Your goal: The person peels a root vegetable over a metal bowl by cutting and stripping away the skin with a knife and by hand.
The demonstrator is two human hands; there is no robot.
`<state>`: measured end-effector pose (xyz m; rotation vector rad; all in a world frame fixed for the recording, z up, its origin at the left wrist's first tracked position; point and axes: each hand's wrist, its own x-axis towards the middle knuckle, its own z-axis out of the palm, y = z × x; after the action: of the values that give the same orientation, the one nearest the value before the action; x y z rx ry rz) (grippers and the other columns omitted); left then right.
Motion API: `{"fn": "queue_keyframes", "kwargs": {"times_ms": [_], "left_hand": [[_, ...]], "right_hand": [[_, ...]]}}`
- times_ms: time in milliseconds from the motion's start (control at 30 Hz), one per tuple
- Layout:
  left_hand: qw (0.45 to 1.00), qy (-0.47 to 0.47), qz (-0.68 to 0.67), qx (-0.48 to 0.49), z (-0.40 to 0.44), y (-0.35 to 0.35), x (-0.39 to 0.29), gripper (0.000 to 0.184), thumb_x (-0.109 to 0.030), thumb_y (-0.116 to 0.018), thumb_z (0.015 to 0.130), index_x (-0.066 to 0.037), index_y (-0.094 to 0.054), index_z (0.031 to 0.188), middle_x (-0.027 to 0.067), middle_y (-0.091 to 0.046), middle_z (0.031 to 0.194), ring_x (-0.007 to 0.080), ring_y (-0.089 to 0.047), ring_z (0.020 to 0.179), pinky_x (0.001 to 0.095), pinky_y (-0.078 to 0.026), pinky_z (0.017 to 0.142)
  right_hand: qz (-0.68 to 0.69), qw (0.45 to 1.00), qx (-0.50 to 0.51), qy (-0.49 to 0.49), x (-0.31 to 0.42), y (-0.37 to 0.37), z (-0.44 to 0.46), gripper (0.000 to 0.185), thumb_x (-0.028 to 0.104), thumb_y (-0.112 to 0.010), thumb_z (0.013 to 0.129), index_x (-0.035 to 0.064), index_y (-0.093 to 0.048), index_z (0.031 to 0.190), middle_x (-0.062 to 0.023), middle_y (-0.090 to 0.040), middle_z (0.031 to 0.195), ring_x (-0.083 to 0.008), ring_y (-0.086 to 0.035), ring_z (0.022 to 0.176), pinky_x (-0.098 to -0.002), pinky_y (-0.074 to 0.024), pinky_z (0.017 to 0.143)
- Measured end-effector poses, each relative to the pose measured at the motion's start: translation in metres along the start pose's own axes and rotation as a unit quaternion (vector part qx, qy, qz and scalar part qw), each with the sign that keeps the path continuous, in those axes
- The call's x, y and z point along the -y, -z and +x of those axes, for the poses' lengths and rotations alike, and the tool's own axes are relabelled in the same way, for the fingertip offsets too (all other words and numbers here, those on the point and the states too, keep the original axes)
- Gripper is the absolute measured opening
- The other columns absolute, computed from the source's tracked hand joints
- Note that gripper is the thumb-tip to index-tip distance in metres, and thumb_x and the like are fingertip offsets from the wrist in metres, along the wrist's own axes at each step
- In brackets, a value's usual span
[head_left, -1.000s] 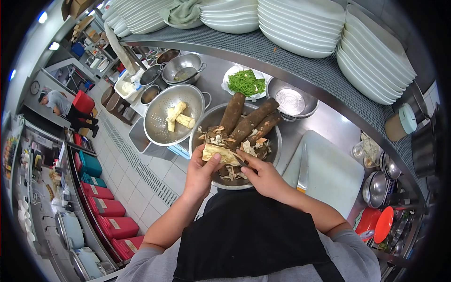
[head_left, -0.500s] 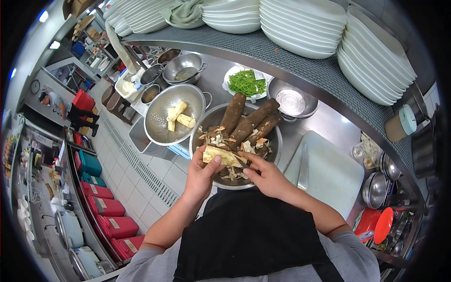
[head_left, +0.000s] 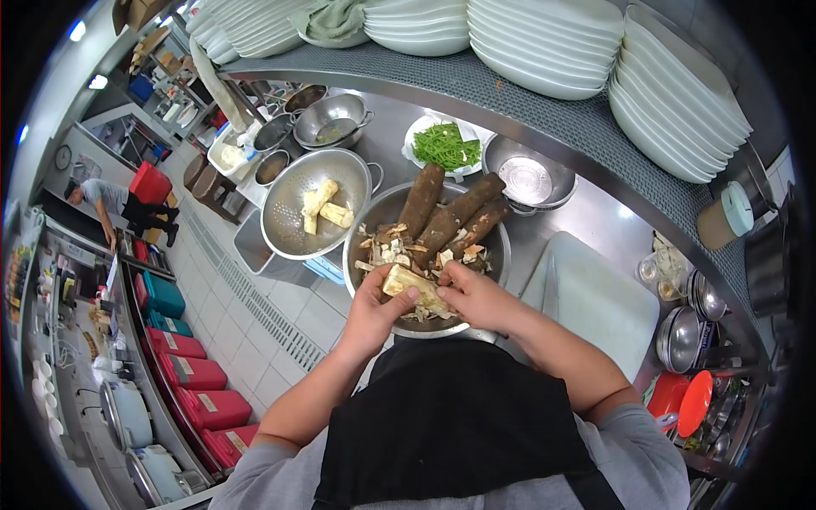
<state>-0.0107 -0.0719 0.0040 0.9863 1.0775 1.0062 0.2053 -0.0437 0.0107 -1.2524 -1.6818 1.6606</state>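
My left hand [head_left: 374, 308] is closed round a pale yellow peeled root piece [head_left: 408, 286], its thumb on the near side. At the piece's right end, my right hand [head_left: 473, 295] has its fingers pressed together; whatever it grips is hidden. Both hands are over the near part of a steel bowl [head_left: 503, 255]. In that bowl lie brown unpeeled roots [head_left: 449, 223] and peelings [head_left: 395, 252]. Two pale peeled pieces [head_left: 320, 204] rest in the colander [head_left: 285, 187] at the left.
A white cutting board [head_left: 595, 297] with a knife [head_left: 550, 297] lies at the right. Green vegetables [head_left: 445, 146] sit on a plate behind, beside a steel basin [head_left: 531, 180]. Stacked plates [head_left: 544, 42] line the shelf. Another person [head_left: 106, 197] bends at the far left.
The root piece has tilted, its right end now lower. My right hand has shifted, and the small blade seen in it before no longer shows. The other person has bent forward.
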Motion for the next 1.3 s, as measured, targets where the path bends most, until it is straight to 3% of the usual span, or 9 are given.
{"fn": "queue_keyframes", "kwargs": {"times_ms": [67, 133, 300, 367, 633, 733, 933, 1133, 1300], "left_hand": [[0.998, 0.015, -0.061, -0.025, 0.002, 0.0, -0.005, 0.043, -0.01, -0.065, 0.097, 0.001, -0.046, 0.135, 0.0111, -0.064, 0.121, 0.0206, -0.064, 0.111, 0.0339, -0.055, 0.094], [0.987, 0.034, -0.149, -0.046, 0.006, 0.007, -0.007, 0.041, -0.011, -0.06, 0.099, 0.0, -0.046, 0.137, 0.0129, -0.06, 0.128, 0.0248, -0.063, 0.117, 0.0406, -0.055, 0.1], [0.978, 0.019, -0.208, -0.012, 0.004, 0.012, -0.012, 0.046, -0.01, -0.057, 0.1, -0.001, -0.042, 0.142, 0.0169, -0.051, 0.139, 0.0288, -0.057, 0.126, 0.044, -0.053, 0.104], [0.966, 0.002, -0.258, 0.023, 0.004, 0.013, -0.01, 0.048, -0.01, -0.057, 0.099, -0.001, -0.04, 0.143, 0.0181, -0.05, 0.141, 0.0307, -0.056, 0.127, 0.0459, -0.051, 0.105], [0.963, -0.029, -0.267, 0.014, 0.004, 0.01, -0.009, 0.05, -0.006, -0.057, 0.098, 0.0, -0.035, 0.142, 0.0194, -0.052, 0.138, 0.0308, -0.057, 0.126, 0.0486, -0.049, 0.106], [0.966, -0.036, -0.256, -0.003, 0.003, 0.009, -0.008, 0.051, -0.007, -0.058, 0.097, -0.001, -0.035, 0.142, 0.0188, -0.053, 0.137, 0.0307, -0.057, 0.125, 0.0462, -0.051, 0.104], [0.978, -0.051, -0.2, -0.044, -0.001, 0.002, -0.007, 0.05, -0.007, -0.062, 0.096, -0.003, -0.038, 0.14, 0.0149, -0.055, 0.131, 0.0259, -0.06, 0.121, 0.0408, -0.055, 0.101], [0.989, -0.077, -0.096, -0.087, 0.004, -0.003, 0.002, 0.046, -0.006, -0.062, 0.098, -0.002, -0.039, 0.137, 0.0123, -0.057, 0.127, 0.0201, -0.062, 0.113, 0.0328, -0.057, 0.091], [0.994, -0.054, -0.048, -0.085, 0.012, 0.008, 0.001, 0.045, -0.007, -0.063, 0.098, 0.001, -0.041, 0.136, 0.013, -0.059, 0.125, 0.0204, -0.064, 0.109, 0.0319, -0.059, 0.087]], "right_hand": [[0.05, 0.995, 0.047, -0.074, 0.002, 0.007, 0.001, 0.019, 0.02, -0.056, 0.102, 0.003, -0.049, 0.107, -0.0077, -0.059, 0.073, -0.0168, -0.057, 0.068, -0.0358, -0.0467, 0.065], [-0.013, 0.999, 0.024, -0.021, -0.001, 0.011, 0.004, 0.016, 0.019, -0.055, 0.103, 0.0064, -0.048, 0.108, -0.0021, -0.057, 0.073, -0.0095, -0.05, 0.06, -0.0278, -0.0414, 0.052], [-0.055, 0.997, -0.041, 0.028, -0.003, 0.019, 0.004, 0.021, 0.018, -0.054, 0.102, 0.0068, -0.05, 0.119, -0.0034, -0.059, 0.071, -0.0121, -0.053, 0.06, -0.0307, -0.0437, 0.055], [-0.176, 0.981, -0.063, 0.052, 0.014, 0.023, -0.008, 0.041, 0.025, -0.056, 0.099, 0.0058, -0.049, 0.135, -0.0216, -0.071, 0.097, -0.0361, -0.07, 0.089, -0.044, -0.0522, 0.08], [-0.203, 0.978, 0.003, 0.045, 0.038, 0.007, -0.035, 0.049, 0.025, -0.056, 0.098, 0.0131, -0.046, 0.145, -0.0245, -0.07, 0.098, -0.0446, -0.067, 0.094, -0.0499, -0.0515, 0.085], [-0.177, 0.98, -0.034, 0.084, 0.024, -0.001, -0.034, 0.051, 0.022, -0.057, 0.099, 0.013, -0.046, 0.148, -0.0194, -0.071, 0.088, -0.0341, -0.069, 0.079, -0.0424, -0.0519, 0.077], [-0.127, 0.982, -0.074, 0.118, 0.014, -0.015, -0.032, 0.047, 0.016, -0.056, 0.1, 0.0138, -0.05, 0.147, -0.0197, -0.071, 0.112, -0.0344, -0.071, 0.098, -0.0369, -0.0526, 0.086], [-0.098, 0.988, -0.101, 0.057, 0.007, -0.023, -0.022, 0.041, 0.015, -0.055, 0.101, 0.0113, -0.056, 0.142, -0.0212, -0.071, 0.104, -0.0251, -0.067, 0.076, -0.0318, -0.051, 0.079], [-0.032, 0.997, -0.039, 0.065, -0.028, -0.013, 0.001, 0.037, 0.014, -0.053, 0.102, 0.0081, -0.059, 0.138, -0.006, -0.068, 0.083, -0.0091, -0.053, 0.069, -0.0266, -0.0482, 0.072]]}}
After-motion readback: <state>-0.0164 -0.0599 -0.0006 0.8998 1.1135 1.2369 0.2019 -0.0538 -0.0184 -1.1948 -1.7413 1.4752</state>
